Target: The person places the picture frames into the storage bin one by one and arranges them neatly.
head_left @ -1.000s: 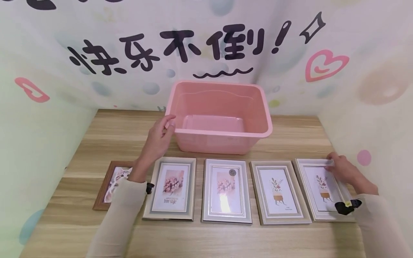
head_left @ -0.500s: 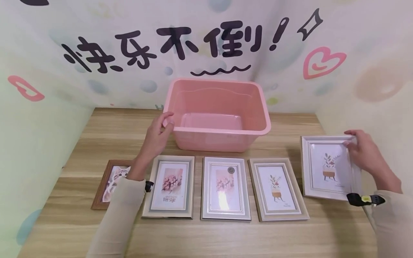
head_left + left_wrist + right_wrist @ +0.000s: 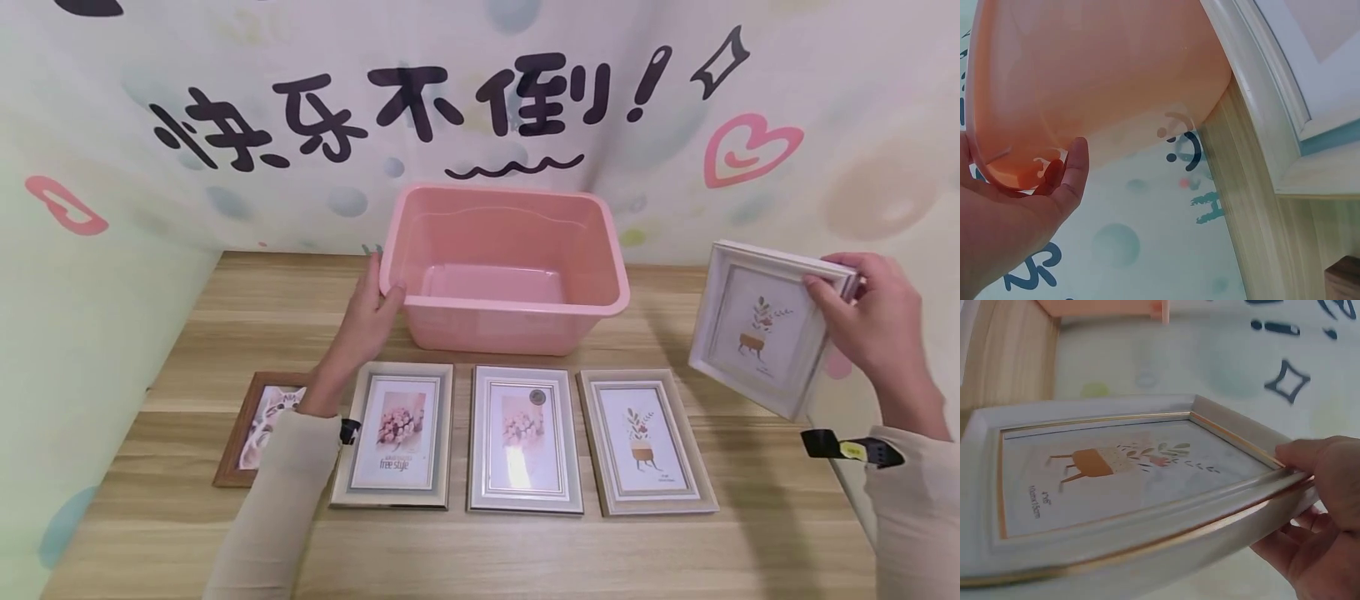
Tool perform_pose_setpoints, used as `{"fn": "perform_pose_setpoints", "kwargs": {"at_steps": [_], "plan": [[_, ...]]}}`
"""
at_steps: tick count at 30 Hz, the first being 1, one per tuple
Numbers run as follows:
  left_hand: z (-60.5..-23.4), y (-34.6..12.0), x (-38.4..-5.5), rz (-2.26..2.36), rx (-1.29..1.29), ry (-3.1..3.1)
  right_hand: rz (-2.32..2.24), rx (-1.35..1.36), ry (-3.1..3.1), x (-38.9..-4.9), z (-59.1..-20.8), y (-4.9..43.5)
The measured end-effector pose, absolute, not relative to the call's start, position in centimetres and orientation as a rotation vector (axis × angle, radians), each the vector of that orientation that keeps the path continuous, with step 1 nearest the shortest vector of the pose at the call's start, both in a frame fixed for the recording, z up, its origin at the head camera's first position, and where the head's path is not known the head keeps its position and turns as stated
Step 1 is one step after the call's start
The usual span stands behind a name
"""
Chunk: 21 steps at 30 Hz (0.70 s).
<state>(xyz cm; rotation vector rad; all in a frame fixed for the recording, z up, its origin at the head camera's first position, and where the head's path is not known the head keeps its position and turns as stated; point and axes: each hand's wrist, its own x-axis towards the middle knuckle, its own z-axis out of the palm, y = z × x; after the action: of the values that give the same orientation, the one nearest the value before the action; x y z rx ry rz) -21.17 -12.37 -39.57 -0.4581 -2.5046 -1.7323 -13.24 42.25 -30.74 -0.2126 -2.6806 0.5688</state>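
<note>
Our left sleeve (image 3: 277,500) partly covered the brown frame (image 3: 257,435), while our left hand (image 3: 366,318) gripped the rim of the pink box (image 3: 502,307). Right of it, across a gap, our right hand (image 3: 881,321) pinched the white frame (image 3: 761,333) in the air.

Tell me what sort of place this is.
Probably a small staged booth, not a lived-in room: a printed backdrop surrounds the wood-grain table on three sides, and a pink bin stands behind neatly lined-up picture frames.
</note>
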Motion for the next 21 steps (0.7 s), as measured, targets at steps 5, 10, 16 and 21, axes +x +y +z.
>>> {"fn": "perform_pose_setpoints", "kwargs": {"at_steps": [5, 10, 16, 21], "plan": [[-39.4, -12.2, -21.0, -1.700, -0.471, -2.471, 0.516, -0.083, -2.591, -13.4, -29.5, 39.4], [-39.5, -12.0, -21.0, -1.725, -0.435, -2.459, 0.640, -0.159, -2.637, -14.1, -27.3, 38.0], [-39.9, -12.0, -21.4, -1.787, -0.377, -2.469, 0.763, -0.071, -2.440, -15.3, -26.6, 36.6], [-39.8, -12.0, -21.3, -1.744, -0.331, -2.529, 0.822, -0.092, -2.137, -16.1, -25.8, 34.7]]}}
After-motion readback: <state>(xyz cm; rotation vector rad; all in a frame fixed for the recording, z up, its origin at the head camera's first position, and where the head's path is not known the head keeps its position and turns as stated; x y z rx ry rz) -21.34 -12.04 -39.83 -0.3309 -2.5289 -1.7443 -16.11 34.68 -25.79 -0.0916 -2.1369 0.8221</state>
